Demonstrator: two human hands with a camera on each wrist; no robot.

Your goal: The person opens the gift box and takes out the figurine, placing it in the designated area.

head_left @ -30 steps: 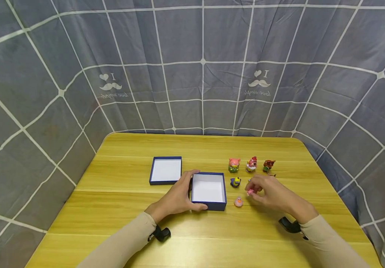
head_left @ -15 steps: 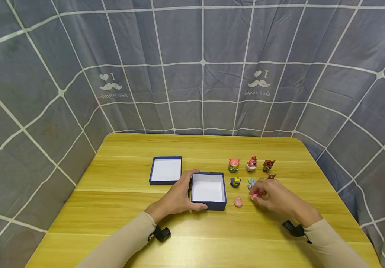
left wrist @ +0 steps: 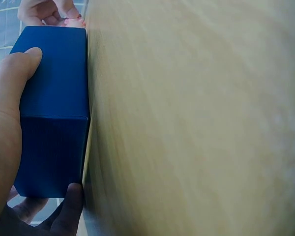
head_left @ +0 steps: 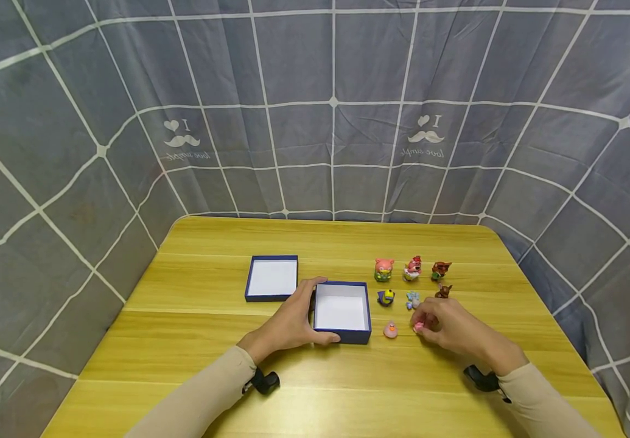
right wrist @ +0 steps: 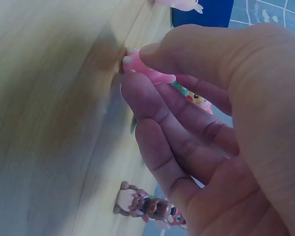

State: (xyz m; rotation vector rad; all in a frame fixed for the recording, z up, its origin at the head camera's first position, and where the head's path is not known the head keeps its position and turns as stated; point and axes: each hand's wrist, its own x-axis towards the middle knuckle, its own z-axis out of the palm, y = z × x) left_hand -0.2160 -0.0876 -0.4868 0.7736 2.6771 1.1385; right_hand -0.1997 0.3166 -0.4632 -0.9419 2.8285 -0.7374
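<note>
My left hand (head_left: 293, 319) holds the open blue box (head_left: 347, 337) by its left side, thumb at the front wall and fingers toward the back corner. The box's white inside holds nothing. To the right of it, my right hand (head_left: 454, 325) pinches a small bright pink figurine (right wrist: 150, 69) between thumb and fingertips, at the tabletop. The fingers cover part of this figurine. Between box and right hand stands a pale pink duck figurine (head_left: 391, 330). A light blue figurine (head_left: 413, 299) is just behind the right fingers, with a small brown eared figurine (head_left: 443, 291) beside it.
A shallow blue lid (head_left: 273, 278) with a white inside lies behind the left hand. A yellow-and-blue figurine (head_left: 386, 297) stands right of the box. Farther back are a pink pig-like figurine (head_left: 383, 270), a red-topped one (head_left: 412, 268) and a brown one (head_left: 440, 270).
The right hand has shifted slightly right and toward me with the pink figurine, uncovering the light blue and small brown figurines. The left hand and box have stayed in place.
</note>
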